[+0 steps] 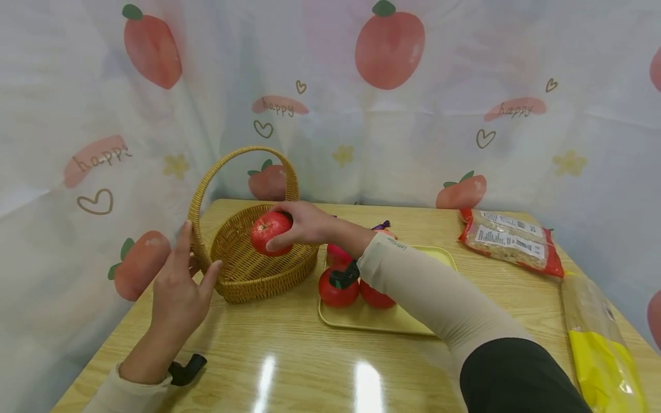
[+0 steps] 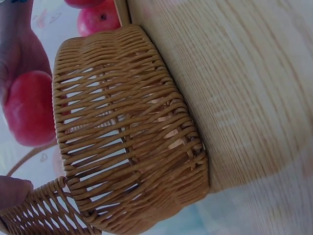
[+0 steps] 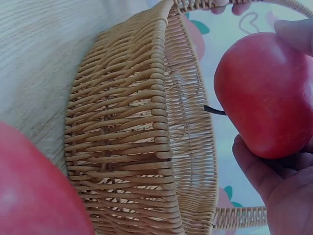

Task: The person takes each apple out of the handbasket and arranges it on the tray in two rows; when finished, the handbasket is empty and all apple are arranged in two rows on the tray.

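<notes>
My right hand [image 1: 283,230] grips a red apple [image 1: 265,232] and holds it just above the open bowl of a wicker basket [image 1: 258,269] with a tall arched handle [image 1: 242,155]. In the right wrist view the apple [image 3: 266,93] hangs over the basket's rim [image 3: 161,98], held by thumb and fingers. My left hand [image 1: 201,245] rests with straight fingers against the basket's left side at the foot of the handle. The left wrist view shows the basket's woven wall [image 2: 127,132], the held apple [image 2: 29,115] behind it and one left fingertip [image 2: 12,192].
A yellow tray [image 1: 413,327] right of the basket holds red apples [image 1: 338,289], partly hidden by my right forearm. A red food packet [image 1: 508,241] and a long yellow-ended bag [image 1: 599,338] lie at the table's right edge. A fruit-print curtain surrounds the wooden table [image 1: 289,367].
</notes>
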{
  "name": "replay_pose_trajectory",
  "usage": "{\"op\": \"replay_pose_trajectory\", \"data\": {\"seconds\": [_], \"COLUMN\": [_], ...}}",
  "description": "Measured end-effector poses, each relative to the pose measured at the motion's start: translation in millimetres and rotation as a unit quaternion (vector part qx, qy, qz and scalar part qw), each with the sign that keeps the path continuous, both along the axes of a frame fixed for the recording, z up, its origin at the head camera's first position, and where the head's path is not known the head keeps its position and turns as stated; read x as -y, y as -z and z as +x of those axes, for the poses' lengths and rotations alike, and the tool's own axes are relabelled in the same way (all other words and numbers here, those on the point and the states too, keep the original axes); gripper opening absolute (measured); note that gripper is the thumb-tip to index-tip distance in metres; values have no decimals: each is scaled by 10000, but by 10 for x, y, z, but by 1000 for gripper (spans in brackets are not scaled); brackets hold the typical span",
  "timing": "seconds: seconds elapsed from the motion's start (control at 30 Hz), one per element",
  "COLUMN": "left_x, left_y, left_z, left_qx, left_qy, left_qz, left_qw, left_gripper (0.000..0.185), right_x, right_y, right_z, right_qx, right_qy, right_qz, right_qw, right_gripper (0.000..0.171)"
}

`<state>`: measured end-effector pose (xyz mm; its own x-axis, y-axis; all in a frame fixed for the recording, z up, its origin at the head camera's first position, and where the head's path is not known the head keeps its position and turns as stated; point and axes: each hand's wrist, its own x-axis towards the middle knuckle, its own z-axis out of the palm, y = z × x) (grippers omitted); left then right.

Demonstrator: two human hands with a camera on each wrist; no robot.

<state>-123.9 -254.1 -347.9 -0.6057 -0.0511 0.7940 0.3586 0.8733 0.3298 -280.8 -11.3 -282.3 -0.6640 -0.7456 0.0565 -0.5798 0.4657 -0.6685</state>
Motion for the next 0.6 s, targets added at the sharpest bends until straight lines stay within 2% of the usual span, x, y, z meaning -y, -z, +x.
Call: {"op": "replay_pose_trajectory", "data": {"seconds": [0.3, 0.6], "left_x": [5, -10], "left_y": [3, -11], "left_z": [-1, 14], "left_qx": [-45, -11], "left_qy": [-28, -3], "left_qz": [-19, -11], "left_qw": [10000, 10000], "left_gripper": [99, 100], "right_x": [-160, -306], "right_y": [-3, 39], "right_z": [63, 107], "right_qx": [-18, 50], "right_qy": [-141, 101], "right_qz": [-269, -396], "right_qw": [9995, 9992], "right_gripper": [72, 70]}}
